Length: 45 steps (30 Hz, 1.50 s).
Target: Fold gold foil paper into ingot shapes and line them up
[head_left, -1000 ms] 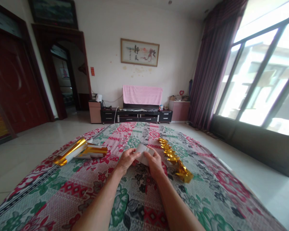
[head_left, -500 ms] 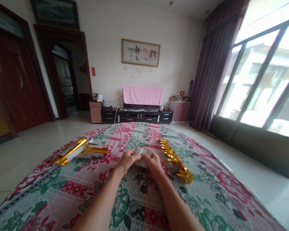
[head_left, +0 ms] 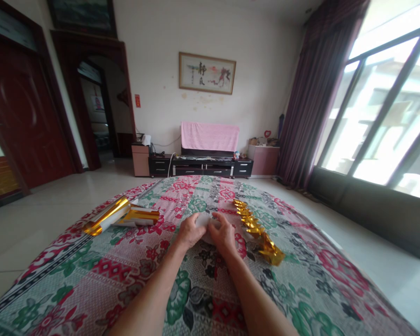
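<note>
The left hand (head_left: 191, 230) and right hand (head_left: 223, 233) grip a pale paper (head_left: 203, 219) between them; folded gold pieces (head_left: 254, 230) lie in a row just right of the right hand; curled gold sheets (head_left: 111, 214) lie left of the left hand; a flowered cloth (head_left: 126, 268) spreads beneath both.

The framed wall picture (head_left: 207, 73) carries black characters — the large upper one reads 靜; the red wall sign (head_left: 137, 101) is illegible.
</note>
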Tool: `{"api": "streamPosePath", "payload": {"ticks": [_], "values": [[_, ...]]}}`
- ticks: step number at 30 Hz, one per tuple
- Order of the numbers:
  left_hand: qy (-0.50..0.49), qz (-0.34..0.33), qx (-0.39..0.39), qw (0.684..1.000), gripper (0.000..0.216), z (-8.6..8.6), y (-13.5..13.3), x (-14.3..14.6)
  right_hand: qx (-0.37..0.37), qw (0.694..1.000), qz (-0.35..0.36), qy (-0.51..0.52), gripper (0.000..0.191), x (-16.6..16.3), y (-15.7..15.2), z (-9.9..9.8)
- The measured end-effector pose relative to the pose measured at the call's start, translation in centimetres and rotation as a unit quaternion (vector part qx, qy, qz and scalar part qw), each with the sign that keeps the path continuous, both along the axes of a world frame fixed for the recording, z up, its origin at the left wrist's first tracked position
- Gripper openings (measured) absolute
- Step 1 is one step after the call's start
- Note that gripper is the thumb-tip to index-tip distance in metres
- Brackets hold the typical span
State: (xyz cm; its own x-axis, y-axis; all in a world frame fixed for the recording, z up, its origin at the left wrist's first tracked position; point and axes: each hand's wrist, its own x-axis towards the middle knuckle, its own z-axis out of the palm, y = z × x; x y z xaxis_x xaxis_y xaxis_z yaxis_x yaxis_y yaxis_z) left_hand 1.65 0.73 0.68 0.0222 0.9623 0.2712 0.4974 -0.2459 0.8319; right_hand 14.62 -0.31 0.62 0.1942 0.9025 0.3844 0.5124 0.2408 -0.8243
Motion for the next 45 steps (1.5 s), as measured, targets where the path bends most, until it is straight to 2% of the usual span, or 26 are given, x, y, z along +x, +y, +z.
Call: {"api": "streamPosePath", "payload": {"ticks": [3,7,10,17,23,27,30,33,37,41,45], "values": [[0.086,0.024,0.022,0.996,0.053,0.2,-0.3,0.2,0.003,0.997,-0.008,-0.079,0.039,-0.2,-0.2,-0.1],[0.192,0.036,0.015,0.981,0.055,0.6,-0.9,0.5,0.039,0.99,-0.009,-0.134,0.042,-0.4,-0.2,-0.5],[0.236,0.038,0.006,0.971,0.058,0.8,-1.2,0.8,0.053,0.986,0.011,-0.155,0.034,-0.3,-0.2,-0.7],[0.236,0.036,0.01,0.971,0.059,1.1,-1.5,0.9,0.047,0.974,0.064,-0.213,0.032,-0.2,-0.2,-1.1],[0.223,0.035,0.015,0.974,0.057,1.0,-1.4,0.6,0.053,0.97,0.07,-0.228,0.036,-0.2,-0.2,-1.1],[0.24,0.065,0.036,0.968,0.035,1.1,-1.4,-0.2,0.056,0.966,0.072,-0.243,0.032,-0.2,-0.3,-1.1],[0.229,0.097,0.084,0.965,0.021,1.4,-1.4,-0.7,0.06,0.963,0.072,-0.252,0.03,-0.2,-0.3,-1.0],[0.228,0.046,0.115,0.966,0.018,1.5,-1.5,-0.6,0.068,0.962,0.075,-0.255,0.03,-0.2,-0.4,-1.0],[0.256,-0.048,0.088,0.962,0.018,1.2,-1.7,-0.4,0.062,0.969,0.064,-0.231,0.03,-0.1,-0.4,-0.8],[0.256,-0.062,0.084,0.961,0.019,1.1,-1.9,-0.6,0.025,0.976,-0.036,-0.211,0.033,0.4,-0.5,-0.2],[0.232,-0.061,0.08,0.968,0.019,1.0,-1.8,-0.6,-0.019,0.974,-0.084,-0.209,0.03,1.0,-1.1,1.0]]}}
